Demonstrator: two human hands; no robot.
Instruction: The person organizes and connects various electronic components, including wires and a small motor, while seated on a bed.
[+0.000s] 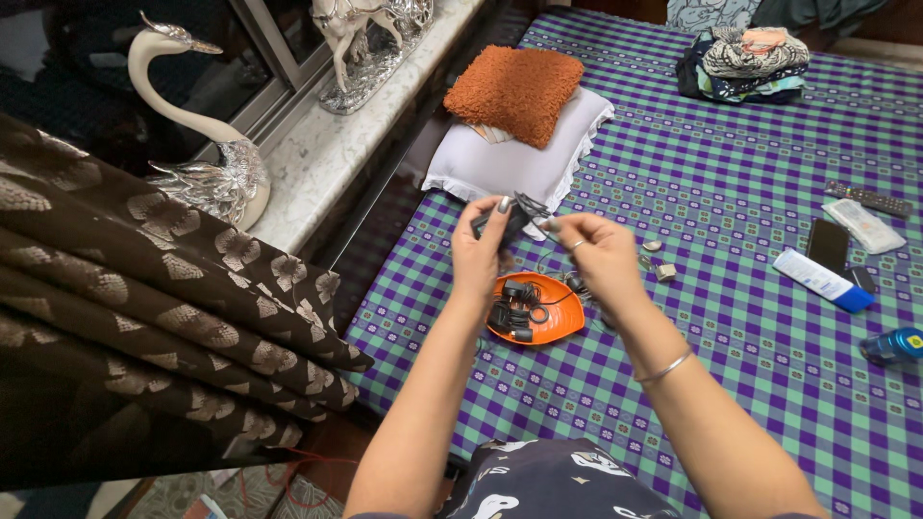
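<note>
My left hand (479, 252) and my right hand (598, 252) are raised together above the bed, both gripping a small black clip-like item with thin wires (519, 211) between the fingertips. Directly below them an orange leaf-shaped dish (567, 317) lies on the purple and green checked bedsheet (750, 192), with several small black hair ties and clips in it. My right wrist wears a thin bangle and there is a ring on one finger.
An orange cushion (514, 91) rests on a white pillow (500, 163) behind the hands. Right of them lie small metal bits (661, 269), a tube (822, 281), a dark phone (827, 243), a remote (870, 200), a blue bottle (892, 346). Folded clothes (745, 60) sit far back. A swan figurine (207, 154) stands on the marble ledge; brown curtain (144, 317) at left.
</note>
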